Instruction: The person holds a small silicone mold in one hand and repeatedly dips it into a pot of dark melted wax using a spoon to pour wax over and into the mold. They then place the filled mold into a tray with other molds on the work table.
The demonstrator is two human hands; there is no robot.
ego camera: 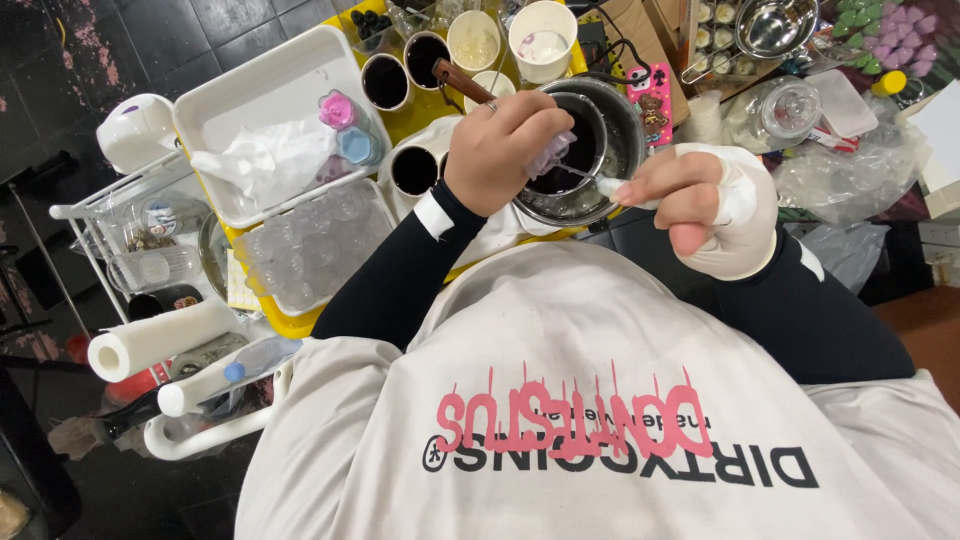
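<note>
Upper middle of the frame, both hands are over the round steel pot of dark liquid (600, 135), which sits at the near edge of the yellow table (415, 108). The left hand (505, 150) is curled shut, its fingers pinching a small translucent lilac mould piece (553, 155) right above the dark pool. That piece looks thin, light and soft, likely flexible plastic or silicone, and wet from the liquid, so I judge it slippery; a pinch at its rim, as here, seems the safest hold, since squeezing the middle would buckle it. The right hand (715, 205), wrapped in a white bandage or partial glove, is closed too, thumb and forefinger nipped on a thin white stick-like tool (610, 186) whose tip reaches to the pot's edge; stiff and light by the look of it, best held near its back end. Just left of the pot stand 3 white paper cups of dark liquid (385, 82), with more cups behind. Further left lies a white rectangular tray (250, 90) holding crumpled white tissue and a pink and a blue small mould, and below it a clear plastic tray of rounded cavities (310, 245). A roll of white paper towel (160, 340) lies at the lower left.
</note>
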